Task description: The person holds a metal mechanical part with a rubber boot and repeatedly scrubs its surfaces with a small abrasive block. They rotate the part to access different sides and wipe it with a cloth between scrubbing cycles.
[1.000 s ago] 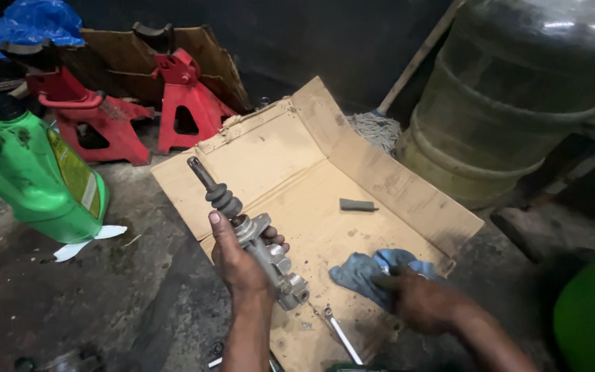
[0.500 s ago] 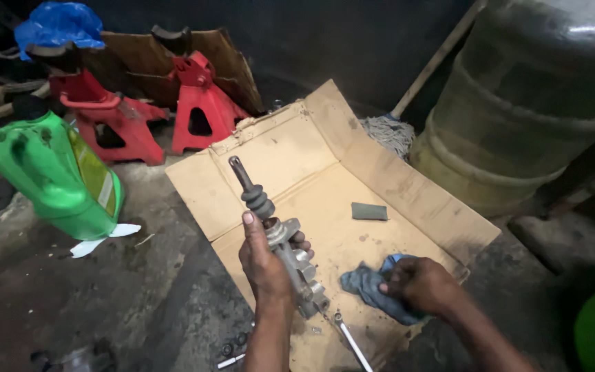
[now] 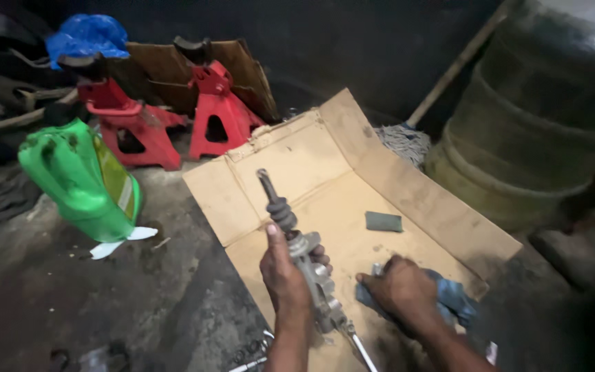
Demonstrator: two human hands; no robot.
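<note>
My left hand point(image 3: 285, 272) grips a grey metal cylinder part point(image 3: 308, 265) with a black rubber boot and push rod pointing up and away, held over a flattened cardboard sheet point(image 3: 325, 172). My right hand point(image 3: 399, 289) presses down on a blue rag point(image 3: 452, 297) lying on the cardboard, fingers closed over its left part. A metal wrench point(image 3: 358, 346) lies on the cardboard just below the part's lower end.
A small dark green pad point(image 3: 383, 222) lies on the cardboard. A green plastic jug point(image 3: 84, 182) stands at left, two red jack stands point(image 3: 218, 110) behind it, a blue bag point(image 3: 87, 34) on top. A large drum point(image 3: 538, 131) and a mop point(image 3: 401, 141) are at right.
The view shifted, so everything slid right and down in frame. My right hand closed on the blue rag and drew it in toward the metal part.
</note>
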